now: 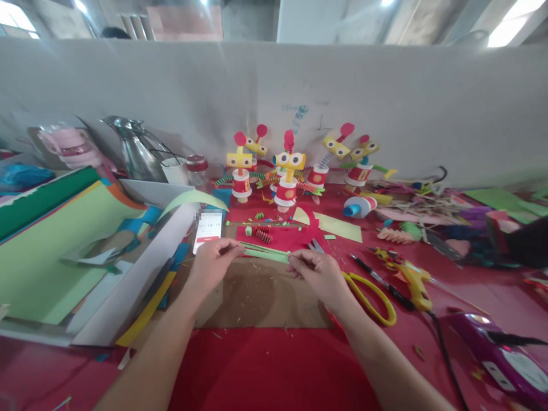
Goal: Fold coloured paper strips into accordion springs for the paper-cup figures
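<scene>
The left hand [217, 260] and right hand [314, 271] pinched light green paper strips [268, 253] between them, with yellow-handled scissors [374, 298] just beside the right hand.
</scene>
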### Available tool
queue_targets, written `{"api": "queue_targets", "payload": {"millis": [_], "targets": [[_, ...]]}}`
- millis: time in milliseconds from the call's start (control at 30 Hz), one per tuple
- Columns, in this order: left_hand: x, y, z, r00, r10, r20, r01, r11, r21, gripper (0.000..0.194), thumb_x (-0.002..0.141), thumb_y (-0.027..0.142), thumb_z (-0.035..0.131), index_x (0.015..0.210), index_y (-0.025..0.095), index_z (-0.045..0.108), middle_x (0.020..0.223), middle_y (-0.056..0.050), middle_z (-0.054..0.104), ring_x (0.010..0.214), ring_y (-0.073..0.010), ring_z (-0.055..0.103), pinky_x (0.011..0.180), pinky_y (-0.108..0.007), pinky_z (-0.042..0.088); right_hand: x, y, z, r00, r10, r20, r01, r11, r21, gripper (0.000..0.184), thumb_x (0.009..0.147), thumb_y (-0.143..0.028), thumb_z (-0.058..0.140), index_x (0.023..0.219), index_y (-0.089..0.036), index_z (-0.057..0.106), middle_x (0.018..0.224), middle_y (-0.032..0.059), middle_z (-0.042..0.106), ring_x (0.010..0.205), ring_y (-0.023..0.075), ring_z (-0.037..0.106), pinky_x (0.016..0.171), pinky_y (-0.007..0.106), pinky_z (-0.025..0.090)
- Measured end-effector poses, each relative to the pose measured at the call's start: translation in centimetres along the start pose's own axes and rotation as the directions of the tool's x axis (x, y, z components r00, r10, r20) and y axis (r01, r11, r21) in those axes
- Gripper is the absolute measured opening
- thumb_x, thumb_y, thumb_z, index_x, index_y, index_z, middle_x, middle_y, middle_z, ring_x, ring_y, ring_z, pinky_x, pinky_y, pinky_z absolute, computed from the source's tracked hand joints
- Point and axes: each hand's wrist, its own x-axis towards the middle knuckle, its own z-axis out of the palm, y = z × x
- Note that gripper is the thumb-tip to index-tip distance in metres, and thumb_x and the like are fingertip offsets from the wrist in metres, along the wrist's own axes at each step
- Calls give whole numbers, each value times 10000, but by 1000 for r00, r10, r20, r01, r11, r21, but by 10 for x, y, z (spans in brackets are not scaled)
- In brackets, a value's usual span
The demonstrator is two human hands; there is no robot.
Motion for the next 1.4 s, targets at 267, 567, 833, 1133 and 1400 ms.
{"api": "queue_targets", "payload": {"millis": [267, 567, 833, 1133, 1400], "targets": [[0, 0, -6, 953, -189, -236, 151, 974, -172, 200, 733, 387, 626, 738, 200, 697, 713, -3, 681, 734, -167, 591, 709, -288, 422, 1, 5, -6, 973, -36, -230, 29, 999, -34, 209, 807, -379, 579, 801, -196, 678, 690, 27, 684, 643, 167, 628, 636, 285, 490], [-25, 19, 51, 939, -179, 295, 344, 540, -768, 239, 692, 347, 721, 841, 162, 699, 789, -42, 695, 726, -153, 600, 742, -306, 450, -12, -9, 26, 995, 71, 68, -88, 948, 304, 237, 809, -392, 583, 817, -169, 664, 683, 21, 677, 614, 140, 623, 578, 245, 483], [-16, 5, 46, 906, -343, 247, 387, 441, -810, 231, 604, 318, 796, 648, 140, 655, 614, 16, 578, 563, -67, 474, 554, -212, 350, -16, -10, 33, 980, 87, 181, -115, 982, 153, 148, 810, -306, 574, 784, -179, 644, 700, 16, 687, 630, 133, 640, 593, 234, 482], [-16, 3, 47, 903, -380, 202, 381, 488, -785, 258, 591, 339, 798, 613, 141, 633, 588, 18, 546, 544, -71, 445, 537, -227, 311, -14, -14, 31, 959, 137, 249, -191, 960, 205, 131, 771, -300, 611, 739, -177, 640, 673, 4, 675, 565, 105, 596, 519, 216, 427], [-18, 6, 48, 904, -381, 194, 377, 497, -781, 246, 603, 329, 790, 643, 133, 646, 616, 9, 570, 553, -68, 439, 536, -210, 318, -14, -8, 33, 955, 170, 243, -221, 955, 199, 135, 748, -315, 632, 727, -183, 648, 649, 7, 671, 569, 117, 591, 524, 227, 417]]}}
